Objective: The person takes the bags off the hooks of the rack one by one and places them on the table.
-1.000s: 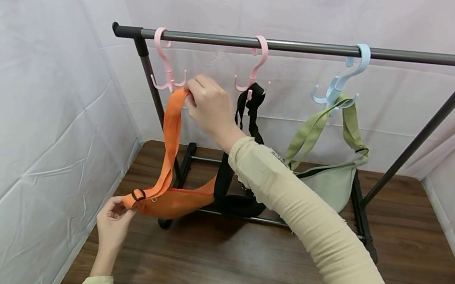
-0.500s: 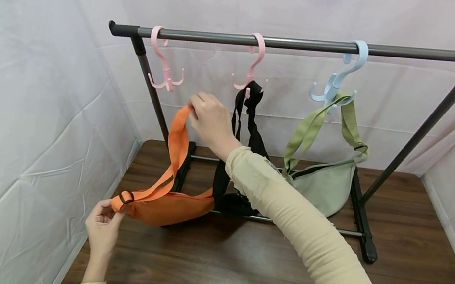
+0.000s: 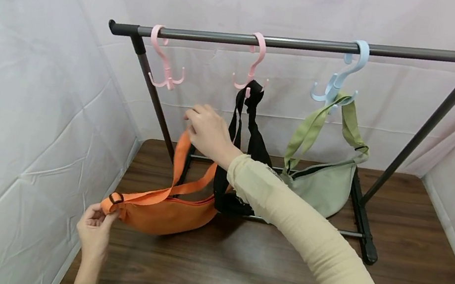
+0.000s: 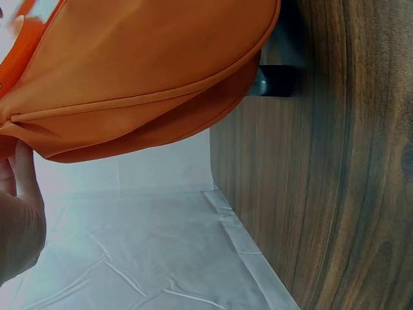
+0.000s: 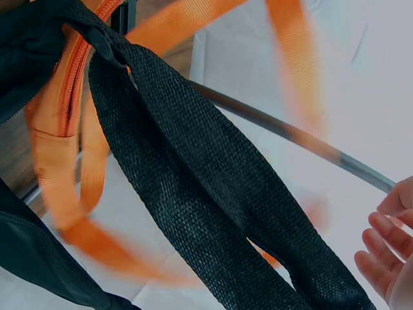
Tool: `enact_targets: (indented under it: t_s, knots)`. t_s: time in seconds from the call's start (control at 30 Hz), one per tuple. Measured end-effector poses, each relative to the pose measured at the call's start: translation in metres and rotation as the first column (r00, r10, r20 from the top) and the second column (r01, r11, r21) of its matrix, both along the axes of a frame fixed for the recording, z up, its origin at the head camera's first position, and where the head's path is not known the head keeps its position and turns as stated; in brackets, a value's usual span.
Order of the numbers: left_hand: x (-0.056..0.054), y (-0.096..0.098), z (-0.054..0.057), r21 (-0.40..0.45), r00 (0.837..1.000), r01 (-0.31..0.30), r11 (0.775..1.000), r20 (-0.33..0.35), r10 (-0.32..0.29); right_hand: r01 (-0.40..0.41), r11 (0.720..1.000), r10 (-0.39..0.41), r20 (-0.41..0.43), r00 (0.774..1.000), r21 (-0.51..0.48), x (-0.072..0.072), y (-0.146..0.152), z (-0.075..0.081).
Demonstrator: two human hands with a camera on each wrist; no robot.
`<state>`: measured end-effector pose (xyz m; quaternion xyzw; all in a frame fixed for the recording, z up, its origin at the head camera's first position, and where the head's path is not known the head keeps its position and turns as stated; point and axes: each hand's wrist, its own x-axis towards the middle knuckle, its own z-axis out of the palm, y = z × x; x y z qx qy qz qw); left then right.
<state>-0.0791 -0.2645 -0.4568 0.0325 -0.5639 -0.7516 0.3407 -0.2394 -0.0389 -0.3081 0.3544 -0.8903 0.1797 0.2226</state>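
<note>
An orange waist bag (image 3: 172, 215) hangs low at the left in the head view, its webbing strap (image 3: 181, 157) looped loosely above it. My left hand (image 3: 94, 232) pinches the bag's left end beside the black buckle (image 3: 116, 198). Just above the strap is my right hand (image 3: 209, 131), its fingers relaxed. In the right wrist view those fingers (image 5: 381, 258) hold nothing, and the orange strap is blurred and apart from them. A black bag strap (image 3: 238, 114) on the middle pink hook (image 3: 255, 63) hangs right behind the right hand.
A dark metal rack bar (image 3: 307, 46) crosses the back, also carrying a left pink hook (image 3: 167, 64) and a blue hook (image 3: 341, 78). From the blue one hangs a grey-green waist bag (image 3: 327, 191). White sheets (image 3: 39, 80) enclose the brown wooden floor (image 3: 206, 269).
My right hand has come down from the left pink hook and let go of the orange strap, which sags. The left hand has drawn the bag's end down and left.
</note>
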Motion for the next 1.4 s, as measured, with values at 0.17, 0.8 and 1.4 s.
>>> enact_targets:
  t_s: [0.17,0.8,1.4]
  knots:
    - [0.003,-0.001,0.000,-0.007,1.000,-0.007,1.000,0.014,0.007,-0.035,0.999,0.036,0.024,0.999,-0.024,0.007,0.002,-0.005]
    - [0.004,-0.015,0.022,0.104,0.996,-0.057,0.993,-0.060,0.064,-0.176,0.935,0.198,0.040,0.979,-0.306,0.066,0.040,-0.068]
    - [0.016,-0.035,0.043,0.244,0.984,-0.066,0.967,-0.145,0.104,0.141,0.775,0.234,0.487,0.842,-0.616,0.126,0.053,-0.188]
